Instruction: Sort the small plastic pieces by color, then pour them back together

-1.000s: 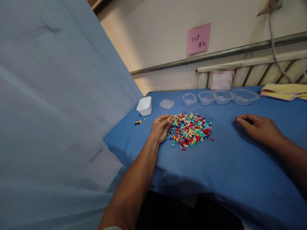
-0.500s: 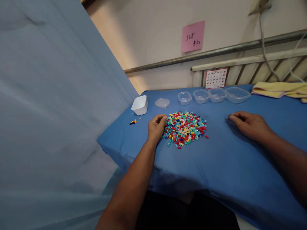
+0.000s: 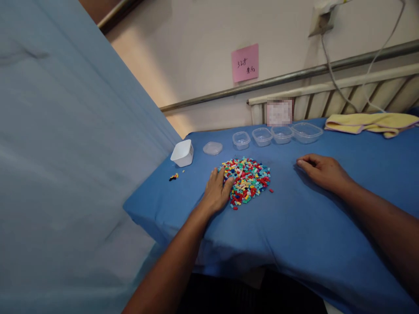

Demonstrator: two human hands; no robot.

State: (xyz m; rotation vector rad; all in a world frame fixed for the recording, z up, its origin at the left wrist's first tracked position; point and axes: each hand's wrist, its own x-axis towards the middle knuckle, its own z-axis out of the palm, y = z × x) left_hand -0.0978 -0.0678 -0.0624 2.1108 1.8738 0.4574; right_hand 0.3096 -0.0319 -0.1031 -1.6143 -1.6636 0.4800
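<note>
A round heap of small plastic building bricks [image 3: 248,179] in red, blue, green, yellow and pink lies on the blue cloth. My left hand [image 3: 218,192] rests against its left edge with fingers and thumb apart, touching bricks and gripping none that I can see. To the right of the heap, my right hand [image 3: 322,170] lies on the cloth, fingers curled and thumb against the index finger. Whether anything is inside it is hidden. Farther left a few black, yellow and orange bricks [image 3: 173,177] lie near a white plastic tub [image 3: 182,153].
Along the back stand clear plastic containers [image 3: 262,137] in a row, with a clear lid [image 3: 212,148] left of them. A yellow towel [image 3: 356,123] lies back right. Behind the table [image 3: 281,231] are a radiator [image 3: 314,100] and a pipe; a pale blue curtain [image 3: 75,152] hangs at left.
My left hand has opened from a pinch and spread over the heap's left edge. My right hand keeps its curled pose. The view has turned slightly, shifting the scene left.
</note>
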